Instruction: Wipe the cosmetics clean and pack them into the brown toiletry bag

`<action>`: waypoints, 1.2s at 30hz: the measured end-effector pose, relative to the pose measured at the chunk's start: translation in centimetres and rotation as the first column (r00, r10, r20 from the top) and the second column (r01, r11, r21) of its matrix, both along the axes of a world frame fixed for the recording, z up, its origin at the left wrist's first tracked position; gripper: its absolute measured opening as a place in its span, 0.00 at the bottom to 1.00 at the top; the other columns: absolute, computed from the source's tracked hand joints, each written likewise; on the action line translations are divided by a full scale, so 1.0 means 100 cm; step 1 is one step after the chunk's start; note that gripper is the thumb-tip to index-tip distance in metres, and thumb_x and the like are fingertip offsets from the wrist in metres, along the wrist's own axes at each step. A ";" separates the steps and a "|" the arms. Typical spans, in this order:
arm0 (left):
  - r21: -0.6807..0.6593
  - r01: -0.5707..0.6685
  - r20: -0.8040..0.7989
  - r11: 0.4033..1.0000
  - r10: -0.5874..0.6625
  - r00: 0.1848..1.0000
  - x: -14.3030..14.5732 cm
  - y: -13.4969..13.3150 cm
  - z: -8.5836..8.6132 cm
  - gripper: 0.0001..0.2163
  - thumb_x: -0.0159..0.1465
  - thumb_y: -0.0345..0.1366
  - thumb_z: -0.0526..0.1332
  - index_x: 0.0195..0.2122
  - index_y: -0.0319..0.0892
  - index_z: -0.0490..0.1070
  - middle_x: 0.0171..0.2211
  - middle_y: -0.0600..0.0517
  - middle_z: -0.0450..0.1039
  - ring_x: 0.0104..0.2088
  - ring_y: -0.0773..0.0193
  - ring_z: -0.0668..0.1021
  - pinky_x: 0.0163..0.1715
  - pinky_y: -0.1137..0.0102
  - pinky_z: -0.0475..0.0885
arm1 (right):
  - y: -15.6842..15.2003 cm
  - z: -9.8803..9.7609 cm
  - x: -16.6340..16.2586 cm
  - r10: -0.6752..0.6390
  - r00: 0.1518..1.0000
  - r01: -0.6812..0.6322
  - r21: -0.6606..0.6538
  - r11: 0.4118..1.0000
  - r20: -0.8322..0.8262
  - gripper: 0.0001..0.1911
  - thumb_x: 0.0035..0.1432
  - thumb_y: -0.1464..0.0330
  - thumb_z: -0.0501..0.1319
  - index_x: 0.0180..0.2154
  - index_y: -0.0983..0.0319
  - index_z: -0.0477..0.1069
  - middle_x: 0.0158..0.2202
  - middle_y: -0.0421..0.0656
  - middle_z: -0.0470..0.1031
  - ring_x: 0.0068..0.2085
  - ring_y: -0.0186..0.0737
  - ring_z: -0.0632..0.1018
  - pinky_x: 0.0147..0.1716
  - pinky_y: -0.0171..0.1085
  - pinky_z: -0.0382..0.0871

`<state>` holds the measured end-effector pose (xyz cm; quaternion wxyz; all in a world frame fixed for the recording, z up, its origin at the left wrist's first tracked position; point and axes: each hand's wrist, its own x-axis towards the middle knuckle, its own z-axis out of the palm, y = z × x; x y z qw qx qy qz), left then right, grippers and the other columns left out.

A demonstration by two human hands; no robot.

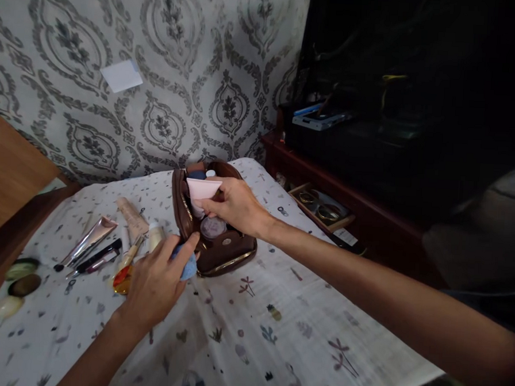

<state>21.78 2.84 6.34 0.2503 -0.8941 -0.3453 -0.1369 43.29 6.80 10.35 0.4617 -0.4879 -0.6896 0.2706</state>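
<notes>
My right hand grips a pale pink squeeze tube between thumb and fingers, over the opening of a brown zip bag. Inside the bag are a round clear-lidded jar and a white cap; deeper contents are hidden by my hand. My left hand is at the bag's near left edge with its fingers curled round a blue, soft-looking sponge. Just left of that hand lie an amber-and-gold bottle and a cream-coloured tube.
On the patterned white cloth lie a metallic pink tube, a beige tube, a dark slim tube and round items at the left. A small drawer-like tray sits right of the cloth, below a dark screen.
</notes>
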 end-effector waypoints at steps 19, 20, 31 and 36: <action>-0.060 0.065 0.081 0.996 -0.060 0.995 -0.001 0.003 -0.003 0.21 0.66 0.30 0.51 0.61 0.42 0.62 0.38 0.48 0.68 0.37 0.59 0.76 0.26 0.71 0.69 | 0.043 0.003 -0.008 -0.038 0.955 0.034 0.017 0.999 0.294 0.06 0.58 0.79 0.60 0.32 0.66 0.74 0.26 0.37 0.72 0.30 0.31 0.74 0.31 0.30 0.62; -0.058 0.068 0.081 0.996 -0.063 0.995 -0.001 0.003 -0.003 0.21 0.66 0.30 0.51 0.61 0.42 0.62 0.39 0.48 0.68 0.37 0.59 0.76 0.26 0.71 0.69 | 0.044 0.004 -0.006 -0.040 0.945 0.033 0.026 0.999 0.326 0.06 0.59 0.79 0.60 0.32 0.66 0.74 0.27 0.38 0.72 0.31 0.32 0.75 0.32 0.30 0.62; -0.126 0.022 0.081 0.992 -0.012 0.997 0.001 0.001 -0.003 0.25 0.66 0.30 0.51 0.65 0.47 0.58 0.40 0.49 0.67 0.35 0.59 0.76 0.25 0.72 0.68 | 0.067 0.017 -0.003 0.056 0.793 -0.049 -0.029 0.998 0.607 0.12 0.57 0.78 0.59 0.39 0.65 0.79 0.30 0.41 0.77 0.34 0.36 0.75 0.34 0.32 0.61; -0.180 0.004 0.047 0.984 0.004 0.999 0.003 0.000 -0.002 0.28 0.65 0.28 0.52 0.67 0.48 0.56 0.42 0.48 0.65 0.36 0.58 0.76 0.25 0.71 0.69 | 0.074 0.017 -0.001 0.099 0.836 -0.049 -0.107 0.993 0.540 0.14 0.58 0.78 0.59 0.45 0.63 0.78 0.31 0.39 0.77 0.32 0.32 0.76 0.33 0.29 0.63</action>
